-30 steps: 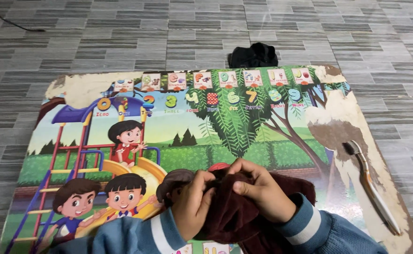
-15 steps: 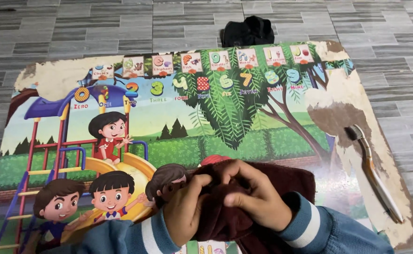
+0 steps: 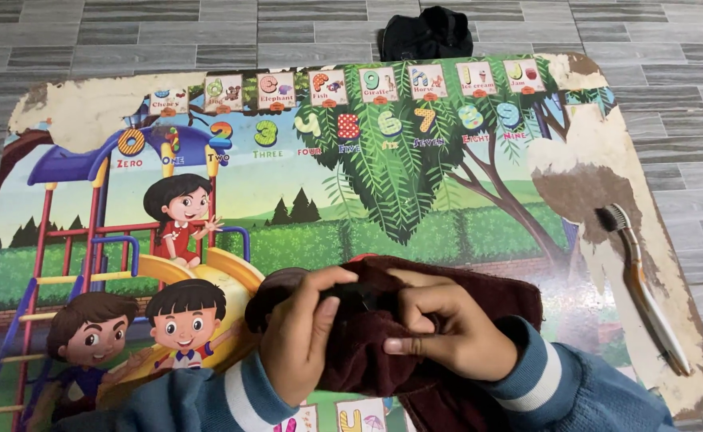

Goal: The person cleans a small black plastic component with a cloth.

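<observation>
Your left hand [image 3: 307,332] was curled over the left edge of a dark maroon cloth [image 3: 479,292], thumb pressed down into the bunched fabric and fingers closed around a small dark thing [image 3: 358,298] half buried in it; what that thing was, the view did not show. Your right hand [image 3: 447,328] met it from the other side, fingers folded tight on the same wad of cloth, thumb lying flat along its lower edge. The two hands were touching or nearly so, both clamped on the fabric between them. Blue sleeves with a white stripe [image 3: 543,380] covered both your wrists.

The cloth lay at the near middle of a low board [image 3: 87,120], spreading out to the right behind your right hand. The board carried a worn cartoon print of children on a slide, a tree, and rows of coloured numerals and picture cards along its far edge, with the print peeled away at the far left and down the right side. On that bare right side a toothbrush [image 3: 643,292] lay lengthwise, bristles at the far end, well apart from your hands. Beyond the far edge, a black bundle of fabric [image 3: 427,34] sat on the grey tiled floor [image 3: 87,40].
</observation>
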